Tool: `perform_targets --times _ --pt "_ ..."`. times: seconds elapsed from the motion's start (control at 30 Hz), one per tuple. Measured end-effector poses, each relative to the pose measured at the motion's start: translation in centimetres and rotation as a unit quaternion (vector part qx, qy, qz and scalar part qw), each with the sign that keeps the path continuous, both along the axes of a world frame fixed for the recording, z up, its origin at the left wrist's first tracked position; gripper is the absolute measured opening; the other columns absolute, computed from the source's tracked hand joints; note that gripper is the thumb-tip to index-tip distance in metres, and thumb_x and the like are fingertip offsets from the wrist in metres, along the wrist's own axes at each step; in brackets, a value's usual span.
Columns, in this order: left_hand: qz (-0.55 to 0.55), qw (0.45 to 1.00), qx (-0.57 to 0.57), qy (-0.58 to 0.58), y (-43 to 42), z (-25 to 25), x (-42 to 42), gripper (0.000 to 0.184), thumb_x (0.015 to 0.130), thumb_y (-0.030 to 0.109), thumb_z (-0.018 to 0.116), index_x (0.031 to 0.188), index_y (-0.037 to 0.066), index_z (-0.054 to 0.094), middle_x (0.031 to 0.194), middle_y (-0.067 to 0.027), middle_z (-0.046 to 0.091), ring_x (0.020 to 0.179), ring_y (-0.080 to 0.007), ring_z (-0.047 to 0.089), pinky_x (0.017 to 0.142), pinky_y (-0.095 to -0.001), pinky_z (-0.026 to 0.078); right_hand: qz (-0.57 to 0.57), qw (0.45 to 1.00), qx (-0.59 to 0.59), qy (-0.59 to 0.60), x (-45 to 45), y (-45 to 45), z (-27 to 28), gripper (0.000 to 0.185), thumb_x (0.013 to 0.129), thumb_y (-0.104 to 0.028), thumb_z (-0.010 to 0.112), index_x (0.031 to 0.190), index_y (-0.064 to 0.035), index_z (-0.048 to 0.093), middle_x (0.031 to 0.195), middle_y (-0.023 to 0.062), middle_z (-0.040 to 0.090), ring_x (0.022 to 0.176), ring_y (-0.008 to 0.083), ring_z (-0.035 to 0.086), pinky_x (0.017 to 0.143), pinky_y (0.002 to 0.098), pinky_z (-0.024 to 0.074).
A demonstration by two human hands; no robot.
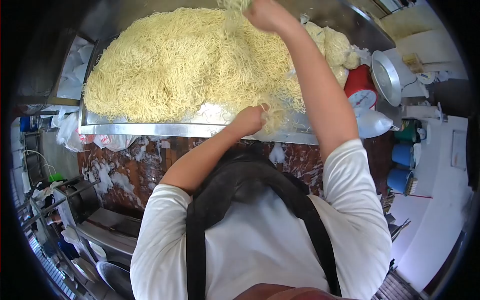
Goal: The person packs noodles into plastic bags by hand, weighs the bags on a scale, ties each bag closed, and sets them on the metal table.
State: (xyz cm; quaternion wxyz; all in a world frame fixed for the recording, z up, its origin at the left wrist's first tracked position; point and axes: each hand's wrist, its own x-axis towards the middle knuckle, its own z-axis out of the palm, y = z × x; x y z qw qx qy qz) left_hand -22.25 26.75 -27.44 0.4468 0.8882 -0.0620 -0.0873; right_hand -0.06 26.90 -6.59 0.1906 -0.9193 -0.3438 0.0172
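A large heap of pale yellow noodles (165, 65) covers most of a metal tray table (150, 129). Near the table's front edge, my left hand (250, 120) is closed on a loose clump of noodles (274, 119), whose strands spread to its right. My right hand (267, 15) is raised above the back of the heap, its fingers wrapped round another bunch of noodles (232, 17) that hangs down toward the pile. The ends of that bunch are blurred, and the fingertips of both hands are partly hidden by strands.
Bagged noodles (337, 46) lie at the back right, beside a red scale (361, 87) with a metal pan (386, 77). A plastic bag (372, 123) is at the front right corner. Bags (117, 142) sit below the left edge, above a wet, foamy floor (120, 175).
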Motion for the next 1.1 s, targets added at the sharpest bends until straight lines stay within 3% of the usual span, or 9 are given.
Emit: perform_targets --times 0.03,0.13,0.3,0.53,0.63,0.73,0.87,0.97,1.1 --pt "0.021 0.999 -0.025 -0.026 0.7 -0.3 -0.2 0.033 0.086 0.017 0.064 0.117 0.004 0.059 0.082 -0.0214 0.066 0.076 -0.0372 0.065 0.074 -0.0456 0.053 0.017 0.997 -0.066 0.046 -3.0 -2.7 1.0 0.054 0.092 -0.015 0.058 0.143 -0.0044 0.043 0.097 0.0163 0.070 0.078 0.0314 0.067 0.073 0.0417 0.0552" --pt "0.094 0.988 -0.118 -0.025 2.3 -1.0 -0.4 0.032 0.085 0.014 0.066 0.115 0.006 0.061 0.076 -0.0139 0.064 0.066 -0.0267 0.064 0.064 -0.0388 0.054 0.067 0.978 -0.146 0.130 -7.1 -11.0 -6.4 0.076 0.085 -0.022 0.069 0.149 -0.0028 0.033 0.143 0.0256 0.046 0.132 0.0401 0.045 0.112 0.0447 0.0352" --pt "0.154 0.943 -0.266 0.130 2.1 5.3 1.4 0.021 0.088 0.017 0.068 0.106 0.007 0.064 0.068 -0.0032 0.059 0.055 -0.0117 0.056 0.052 -0.0292 0.047 -0.124 0.963 -0.163 0.178 -13.7 -20.2 -18.2 0.049 0.088 -0.023 0.065 0.133 -0.0067 0.054 0.120 0.0244 0.063 0.111 0.0392 0.061 0.095 0.0451 0.0484" --pt "0.097 0.979 -0.171 0.050 3.6 8.0 5.4 0.028 0.086 0.006 0.064 0.114 0.009 0.061 0.064 -0.0010 0.052 0.054 -0.0101 0.047 0.051 -0.0284 0.041 -0.246 0.953 0.076 0.159 -13.3 -23.4 -12.8 0.037 0.091 -0.024 0.063 0.123 -0.0060 0.061 0.106 0.0223 0.067 0.098 0.0373 0.065 0.085 0.0459 0.0503" --pt "0.045 0.995 -0.092 -0.001 3.5 7.0 5.3 0.034 0.083 -0.003 0.056 0.115 0.008 0.064 0.062 0.0029 0.044 0.052 -0.0069 0.045 0.048 -0.0258 0.042 -0.182 0.965 0.187 -0.001 -15.7 -21.6 -15.6 0.048 0.088 -0.027 0.070 0.130 -0.0071 0.056 0.099 0.0177 0.065 0.090 0.0356 0.064 0.079 0.0432 0.0519" --pt "0.073 0.991 -0.102 -0.036 3.7 8.5 5.7 0.029 0.084 -0.002 0.056 0.109 0.008 0.067 0.062 0.0027 0.045 0.052 -0.0071 0.046 0.049 -0.0266 0.042 -0.185 0.980 0.051 -0.062 -17.8 -18.7 -15.0 0.061 0.084 -0.024 0.073 0.136 -0.0056 0.049 0.102 0.0159 0.061 0.095 0.0360 0.061 0.083 0.0437 0.0514" --pt "0.119 0.989 -0.039 -0.072 4.7 7.5 4.8 0.024 0.087 0.000 0.057 0.108 0.005 0.067 0.060 -0.0007 0.049 0.052 -0.0091 0.049 0.049 -0.0272 0.043 -0.212 0.965 0.019 0.153 -13.0 -22.4 -18.5 0.040 0.082 -0.015 0.067 0.121 -0.0084 0.064 0.100 0.0201 0.068 0.094 0.0366 0.066 0.084 0.0443 0.0519" --pt "0.133 0.987 -0.029 -0.089 6.0 4.3 4.3 0.016 0.091 0.010 0.061 0.103 0.002 0.068 0.063 -0.0047 0.056 0.051 -0.0100 0.052 0.049 -0.0280 0.044 -0.197 0.957 0.200 0.074 -14.2 -22.3 -15.1 0.029 0.085 -0.008 0.060 0.112 -0.0135 0.069 0.093 0.0212 0.069 0.088 0.0391 0.066 0.078 0.0459 0.0526" --pt "0.140 0.972 -0.030 -0.189 4.5 5.4 4.4 0.018 0.094 0.016 0.061 0.099 0.000 0.068 0.070 -0.0083 0.065 0.054 -0.0123 0.057 0.052 -0.0295 0.046 -0.166 0.967 0.136 0.136 -13.9 -22.9 -18.7 0.028 0.087 -0.002 0.056 0.110 -0.0109 0.069 0.093 0.0237 0.067 0.086 0.0418 0.065 0.075 0.0462 0.0522"
